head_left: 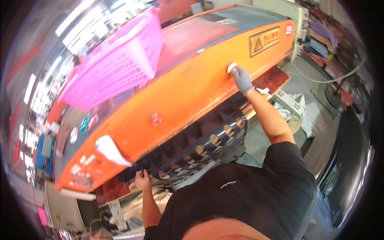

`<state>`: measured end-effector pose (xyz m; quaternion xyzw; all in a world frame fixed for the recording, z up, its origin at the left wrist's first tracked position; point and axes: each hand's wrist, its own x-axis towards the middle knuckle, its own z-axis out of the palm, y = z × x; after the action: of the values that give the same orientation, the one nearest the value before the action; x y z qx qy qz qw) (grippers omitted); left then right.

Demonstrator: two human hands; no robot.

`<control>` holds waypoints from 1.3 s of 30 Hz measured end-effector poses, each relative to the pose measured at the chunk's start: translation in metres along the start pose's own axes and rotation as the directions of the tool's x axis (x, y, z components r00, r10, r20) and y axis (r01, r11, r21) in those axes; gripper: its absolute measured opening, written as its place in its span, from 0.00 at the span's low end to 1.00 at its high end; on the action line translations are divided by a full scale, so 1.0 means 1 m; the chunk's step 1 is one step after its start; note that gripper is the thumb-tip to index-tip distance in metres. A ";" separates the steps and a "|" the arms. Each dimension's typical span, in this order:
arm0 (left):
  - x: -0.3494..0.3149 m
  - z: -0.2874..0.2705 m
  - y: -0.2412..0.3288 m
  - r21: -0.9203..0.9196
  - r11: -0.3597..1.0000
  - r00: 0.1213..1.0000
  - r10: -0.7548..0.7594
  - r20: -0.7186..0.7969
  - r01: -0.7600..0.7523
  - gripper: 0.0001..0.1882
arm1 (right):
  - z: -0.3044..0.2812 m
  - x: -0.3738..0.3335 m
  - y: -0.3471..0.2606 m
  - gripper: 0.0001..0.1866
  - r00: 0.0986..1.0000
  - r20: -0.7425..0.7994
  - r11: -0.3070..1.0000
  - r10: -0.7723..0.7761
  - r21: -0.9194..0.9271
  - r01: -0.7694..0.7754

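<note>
My left hand [143,179], bare, is closed at the near left edge of a black sheet [190,154] full of cut-out shapes. The sheet hangs out from under the orange machine beam [192,90] and droops toward me. On my right hand [242,79] is a grey glove. Its fingers are bent against a round white button [231,68] on the front of the beam; the fingertips are partly hidden. A second, red round button [156,119] sits farther left on the beam. Beside it, nearer my left hand, a white paper piece [112,150] hangs.
A pink plastic basket [120,60] stands on top of the machine at left. Scissors with teal handles [85,124] lie near it. Reddish boards [274,80] show under the beam. To the right are stacked sheets [322,36] and a dark glossy roll [348,168].
</note>
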<state>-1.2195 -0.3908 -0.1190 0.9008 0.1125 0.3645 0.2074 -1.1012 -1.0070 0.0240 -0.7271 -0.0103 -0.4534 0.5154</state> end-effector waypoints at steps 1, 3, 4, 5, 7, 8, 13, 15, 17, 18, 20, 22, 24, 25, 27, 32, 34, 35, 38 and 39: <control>0.003 0.001 -0.002 -0.006 1.000 1.000 -0.011 0.029 0.011 0.17 | -0.019 -0.026 0.013 0.17 0.998 0.068 0.999 -0.018 -0.027 0.020; 0.009 -0.001 -0.006 0.095 0.995 0.998 0.004 0.059 -0.010 0.17 | -0.032 -0.074 0.037 0.15 0.981 0.184 0.968 -0.053 -0.234 0.096; 0.008 -0.005 -0.008 0.052 0.997 0.998 0.059 0.023 -0.060 0.17 | -0.037 -0.092 0.047 0.13 0.961 0.275 0.867 0.013 -0.482 0.126; 0.011 -0.005 -0.009 -0.001 0.994 0.994 0.110 -0.005 -0.110 0.18 | -0.036 -0.105 0.056 0.11 0.916 0.393 0.602 0.084 -0.752 0.268; 0.013 -0.008 -0.013 0.055 0.998 1.000 0.009 0.014 -0.010 0.18 | -0.033 -0.125 0.070 0.11 0.942 0.337 0.680 0.002 -0.691 0.246; 0.015 -0.005 -0.013 0.045 0.998 0.998 0.037 0.045 -0.039 0.18 | -0.027 -0.125 0.076 0.11 0.946 0.321 0.683 -0.038 -0.683 0.259; 0.027 0.003 -0.019 -0.003 0.999 0.992 0.045 0.117 -0.045 0.19 | -0.008 -0.117 0.086 0.13 0.954 0.294 0.674 -0.055 -0.694 0.253; 0.035 0.004 -0.024 -0.205 0.979 0.986 0.038 0.160 -0.005 0.19 | -0.010 -0.119 0.086 0.13 0.949 0.312 0.680 -0.033 -0.689 0.250; 0.044 0.004 -0.029 -0.205 0.976 0.986 -0.035 0.161 0.068 0.19 | -0.013 -0.120 0.084 0.14 0.949 0.293 0.717 -0.115 -0.637 0.283; 0.044 0.006 -0.031 -0.187 0.980 0.981 -0.026 0.192 0.063 0.20 | -0.015 -0.120 0.083 0.15 0.948 0.312 0.714 -0.068 -0.648 0.265; 0.047 0.007 -0.031 -0.098 0.995 0.987 0.050 0.155 -0.035 0.21 | -0.016 -0.118 0.081 0.17 0.933 0.356 0.728 -0.050 -0.627 0.278; 0.045 0.008 -0.027 -0.096 0.993 0.991 0.075 0.115 -0.064 0.21 | -0.017 -0.115 0.081 0.19 0.919 0.394 0.729 0.031 -0.638 0.249; 0.036 0.006 -0.021 -0.089 0.994 0.991 0.075 0.113 -0.065 0.21 | -0.019 -0.116 0.083 0.19 0.913 0.403 0.732 0.065 -0.641 0.231; 0.030 0.004 -0.017 -0.096 0.992 0.991 0.088 0.101 -0.078 0.21 | -0.022 -0.118 0.085 0.20 0.916 0.396 0.741 0.069 -0.635 0.219; 0.008 -0.006 -0.009 -0.066 0.995 0.993 0.075 0.089 -0.069 0.21 | -0.030 -0.128 0.087 0.21 0.922 0.380 0.728 0.074 -0.653 0.210; -0.052 -0.049 0.009 -0.002 0.993 0.992 0.117 0.056 -0.117 0.21 | -0.071 -0.160 0.074 0.25 0.935 0.352 0.654 0.048 -0.718 0.237; -0.070 -0.069 0.014 0.064 0.995 0.995 0.067 0.069 -0.072 0.20 | -0.091 -0.175 0.062 0.24 0.960 0.278 0.700 -0.019 -0.682 0.211; -0.079 -0.081 0.015 0.107 0.993 0.994 0.032 0.107 -0.043 0.20 | -0.101 -0.185 0.055 0.22 0.967 0.241 0.768 -0.085 -0.603 0.218; -0.110 -0.108 0.026 0.217 0.975 0.984 -0.082 0.160 0.047 0.20 | -0.131 -0.210 0.043 0.20 0.974 0.223 0.717 0.030 -0.684 0.135; -0.122 -0.112 0.031 0.255 0.967 0.983 -0.069 0.171 0.023 0.19 | -0.139 -0.215 0.043 0.20 0.979 0.200 0.726 0.033 -0.678 0.114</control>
<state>-1.3834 -0.4291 -0.1061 0.9460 0.1600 0.2601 0.1088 -1.2975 -1.0349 -0.1440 -0.9070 0.0907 -0.3615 0.1962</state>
